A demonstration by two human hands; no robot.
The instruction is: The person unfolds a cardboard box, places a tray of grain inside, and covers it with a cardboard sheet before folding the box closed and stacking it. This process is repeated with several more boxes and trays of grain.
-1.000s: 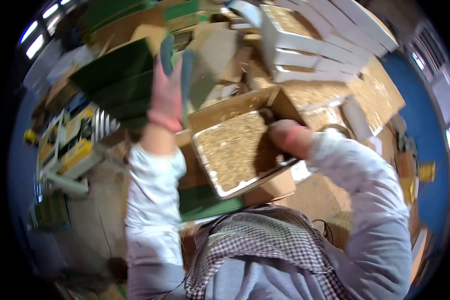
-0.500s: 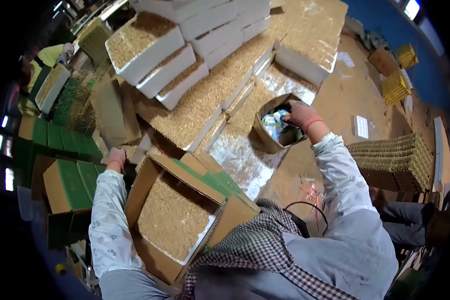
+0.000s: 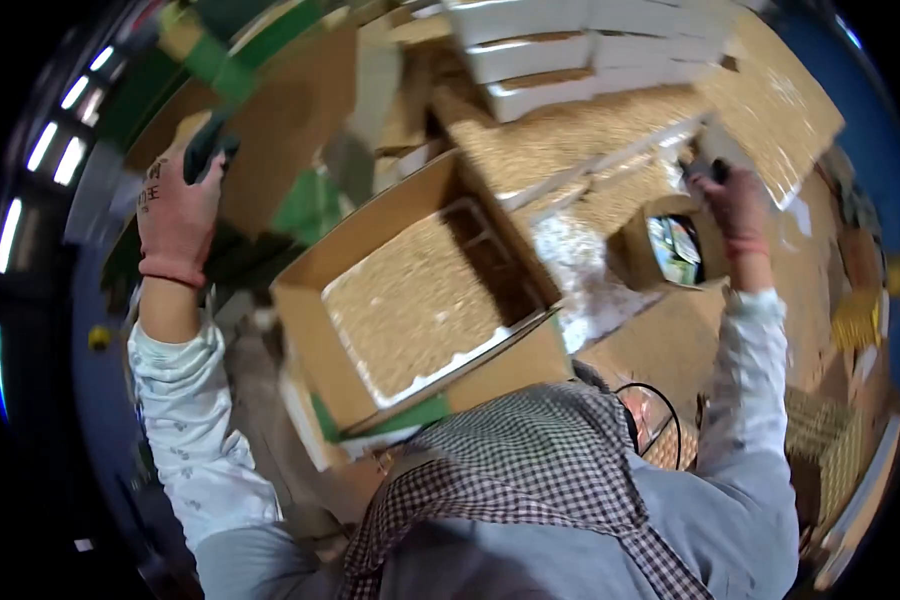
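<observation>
My left hand [image 3: 178, 215], in a pink glove with dark fingertips, is raised beside a brown and green cardboard carton [image 3: 295, 105]; blur hides whether its fingers grip the edge. My right hand [image 3: 738, 205], gloved alike, is held just above and right of a small open carton [image 3: 635, 250] with colourful packets [image 3: 675, 250] inside. Its fingers are pinched together, and anything between them is too blurred to name. Between my hands a large open carton [image 3: 305, 310] stands tilted in view, holding a white foam box [image 3: 380, 390] filled with grainy tan material.
White foam boxes [image 3: 540, 50] are stacked at the top, beside a surface covered in the tan material [image 3: 570, 140]. Moulded trays [image 3: 825, 440] stand at the lower right, and a yellow crate [image 3: 855, 320] lies at the right. A black cable [image 3: 675, 415] loops near my body.
The view has turned and shifted left. My right hand has come up out of the small carton. My left hand has risen away from beside the large carton to the green and brown cardboard.
</observation>
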